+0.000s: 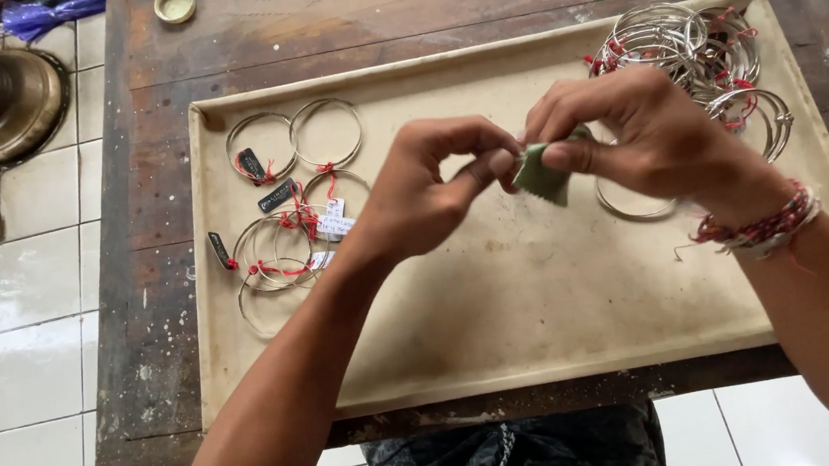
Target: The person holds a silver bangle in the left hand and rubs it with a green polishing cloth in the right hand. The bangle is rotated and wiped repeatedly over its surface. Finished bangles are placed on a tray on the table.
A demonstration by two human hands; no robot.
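A small green cloth (pixel 542 178) is pinched between the fingertips of the right hand (pixel 641 133) and the left hand (pixel 430 187), both closed on it above the middle of the tray (pixel 505 355). It hangs down from the grip. Tagged bangles (pixel 283 214) lie near the left edge, untagged bangles (pixel 693 49) at the far right corner; 1 bangle (pixel 632 209) lies under the right hand.

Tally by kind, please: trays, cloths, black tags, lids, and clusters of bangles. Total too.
Tray: 1
Green cloth, pinched between left hand and right hand: 1
Black tags: 3
Round lid: 1
Bangle clusters: 2, left cluster and right pile, single bangles too overlapped to count
Total: 8
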